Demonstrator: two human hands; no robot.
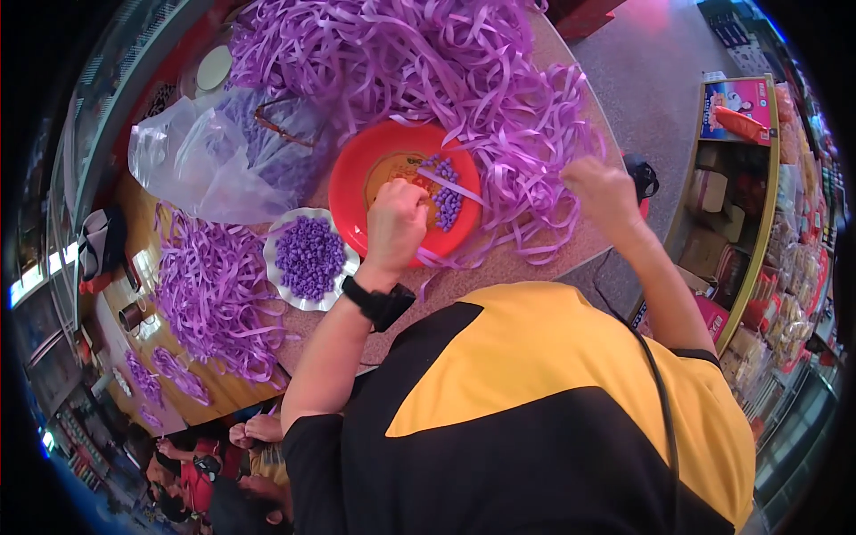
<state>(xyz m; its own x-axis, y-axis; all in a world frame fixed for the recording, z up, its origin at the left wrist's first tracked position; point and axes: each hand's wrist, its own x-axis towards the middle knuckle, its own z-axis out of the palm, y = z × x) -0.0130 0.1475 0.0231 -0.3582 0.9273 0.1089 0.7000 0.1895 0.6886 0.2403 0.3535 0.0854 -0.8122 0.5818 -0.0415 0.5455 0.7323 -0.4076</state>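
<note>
Glossy purple ribbon strip [446, 185] over red plate [357, 192], left hand [395, 223] pinching it, right hand [602, 192] fisted, grip unclear

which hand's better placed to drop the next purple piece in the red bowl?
Probably left. The left hand is right over the red bowl, beside the purple pieces. The right hand is off over the ribbon pile.

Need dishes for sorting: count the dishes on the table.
2: a red plate under the left hand, and a white scalloped dish of purple pieces beside it. Ribbon may hide others.
</note>
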